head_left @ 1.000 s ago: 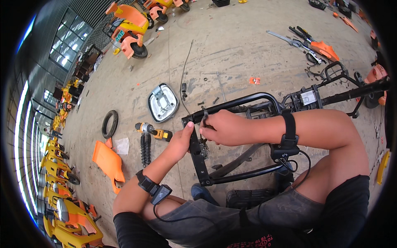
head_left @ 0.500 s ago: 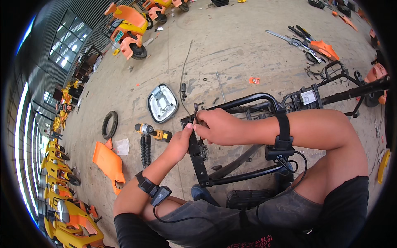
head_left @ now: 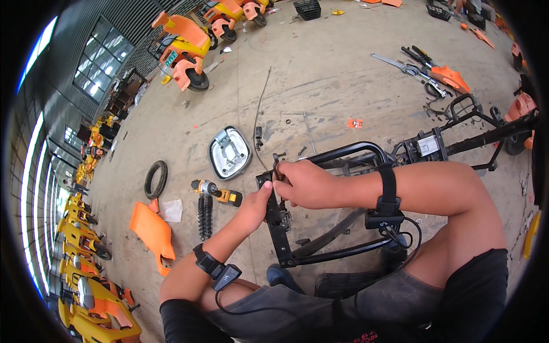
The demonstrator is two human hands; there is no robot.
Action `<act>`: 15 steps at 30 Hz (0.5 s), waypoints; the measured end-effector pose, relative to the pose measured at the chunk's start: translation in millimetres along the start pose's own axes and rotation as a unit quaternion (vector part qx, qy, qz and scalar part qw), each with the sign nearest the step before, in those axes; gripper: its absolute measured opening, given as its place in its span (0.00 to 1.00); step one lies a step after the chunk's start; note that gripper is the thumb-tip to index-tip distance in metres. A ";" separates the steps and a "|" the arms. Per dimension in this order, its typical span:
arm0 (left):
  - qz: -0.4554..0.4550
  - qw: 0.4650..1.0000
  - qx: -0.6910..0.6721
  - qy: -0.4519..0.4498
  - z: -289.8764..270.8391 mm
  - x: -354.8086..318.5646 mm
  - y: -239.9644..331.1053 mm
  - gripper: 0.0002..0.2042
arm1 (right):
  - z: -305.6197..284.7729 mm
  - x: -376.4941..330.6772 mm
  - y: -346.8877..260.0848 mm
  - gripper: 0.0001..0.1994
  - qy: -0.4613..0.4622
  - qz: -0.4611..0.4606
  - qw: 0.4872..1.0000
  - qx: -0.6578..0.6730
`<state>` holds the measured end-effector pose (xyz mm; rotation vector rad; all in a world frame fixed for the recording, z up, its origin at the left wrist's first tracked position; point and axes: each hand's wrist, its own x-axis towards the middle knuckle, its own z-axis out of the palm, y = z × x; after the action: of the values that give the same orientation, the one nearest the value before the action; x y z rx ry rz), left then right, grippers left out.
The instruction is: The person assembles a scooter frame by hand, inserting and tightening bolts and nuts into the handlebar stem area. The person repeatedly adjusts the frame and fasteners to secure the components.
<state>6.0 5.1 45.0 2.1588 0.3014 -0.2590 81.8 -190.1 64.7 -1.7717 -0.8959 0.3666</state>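
The black tube frame (head_left: 343, 200) lies stripped on the concrete floor (head_left: 320, 74), close in front of the person's knees. The right hand (head_left: 306, 184) is closed around a thin dark cable end or small fitting at the frame's upright post; what exactly it pinches is too small to tell. The left hand (head_left: 255, 207) is pressed against the same post from 9 o'clock, fingers curled on it. Much is already off, by the look of it: a headlamp (head_left: 230, 153) lies at 10 o'clock from the hands, a cordless driver (head_left: 217, 193) and a coil spring (head_left: 205, 216) at 9 o'clock, an orange panel (head_left: 153, 234) at 8 o'clock, a tyre (head_left: 155, 179) beyond. A loose cable (head_left: 260, 108) runs toward 12 o'clock. I judge the stripping well advanced, with this fitting and the rear rack left
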 end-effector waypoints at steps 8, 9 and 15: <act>0.005 1.000 -0.008 -0.003 -0.3 -2.8 2.6 0.39 | 5.4 -6.6 -0.1 0.15 0.023 -0.082 0.995 -0.059; 0.005 1.000 -0.010 -0.003 -0.3 -3.7 3.5 0.38 | 4.5 -6.7 -2.4 0.15 0.017 -0.078 0.995 -0.057; 0.004 0.999 -0.031 -0.019 -1.0 -0.3 -3.3 0.39 | 0.3 -6.1 -10.0 0.14 -0.032 -0.002 0.999 -0.002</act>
<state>4.7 7.7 43.1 2.0913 0.2770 -0.2819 73.6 -192.8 72.6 -1.7705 -0.9471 0.4215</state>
